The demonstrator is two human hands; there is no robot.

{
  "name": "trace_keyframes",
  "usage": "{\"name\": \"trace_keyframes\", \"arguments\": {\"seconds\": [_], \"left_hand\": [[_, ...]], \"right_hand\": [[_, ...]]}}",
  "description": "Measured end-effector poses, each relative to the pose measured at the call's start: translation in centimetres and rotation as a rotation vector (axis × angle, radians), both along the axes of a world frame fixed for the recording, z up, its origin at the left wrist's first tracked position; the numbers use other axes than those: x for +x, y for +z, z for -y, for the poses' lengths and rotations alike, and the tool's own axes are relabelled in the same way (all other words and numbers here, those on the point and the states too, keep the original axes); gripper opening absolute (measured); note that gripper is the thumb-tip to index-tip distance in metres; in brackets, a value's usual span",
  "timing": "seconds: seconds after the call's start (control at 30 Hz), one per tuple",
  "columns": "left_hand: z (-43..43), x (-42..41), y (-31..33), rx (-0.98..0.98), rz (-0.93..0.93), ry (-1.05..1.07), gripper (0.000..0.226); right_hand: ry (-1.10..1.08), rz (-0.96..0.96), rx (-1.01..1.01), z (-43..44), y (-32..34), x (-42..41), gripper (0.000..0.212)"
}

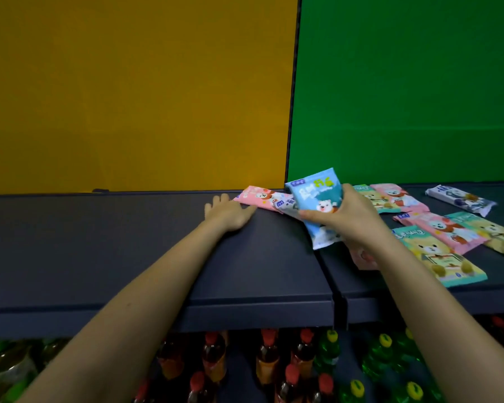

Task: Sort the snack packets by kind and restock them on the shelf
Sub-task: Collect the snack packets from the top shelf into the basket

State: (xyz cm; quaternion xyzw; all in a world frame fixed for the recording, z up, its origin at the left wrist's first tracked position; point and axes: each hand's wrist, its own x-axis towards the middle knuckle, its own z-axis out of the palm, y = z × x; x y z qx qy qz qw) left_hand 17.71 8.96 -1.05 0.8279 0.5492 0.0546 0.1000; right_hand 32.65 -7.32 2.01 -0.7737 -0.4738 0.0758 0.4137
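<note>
Head view: under the shelf edge stand red-capped amber bottles [213,356] and yellow-capped green bottles [329,347], too blurred to count. On the dark shelf [128,242] the left hand [230,213] lies flat with straight fingers, touching one pink packet [256,199]. The right hand [349,219] grips one blue packet [317,199], raised and tilted. Farther right lie three teal-yellow packets [440,257], at least two more pink packets [442,232] and one white packet [460,199]. No print is legible.

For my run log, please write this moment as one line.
right hand: grips blue packet | left hand: rests flat on shelf
</note>
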Motion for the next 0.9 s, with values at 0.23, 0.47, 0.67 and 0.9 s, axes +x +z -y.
{"name": "trace_keyframes", "arguments": {"seconds": [0.23,0.47,0.67,0.9], "left_hand": [[-1.9,5.1,-0.2,-0.045,0.288,0.271,0.099],[-3.7,6.7,0.2,-0.151,0.505,0.218,0.078],[-3.4,3.9,0.9,-0.32,1.022,0.086,0.047],[1.6,-7.5,5.8,-0.256,1.262,0.076,0.039]], "right_hand": [[-0.102,0.033,0.078,1.3,-0.2,2.9,0.059],[-0.11,0.034,0.088,1.4,-0.7,3.6,0.054],[-0.105,0.019,0.066,1.0,-1.0,3.3,0.059],[0.058,-0.133,0.204,0.4,0.2,-0.3,0.057]]}}
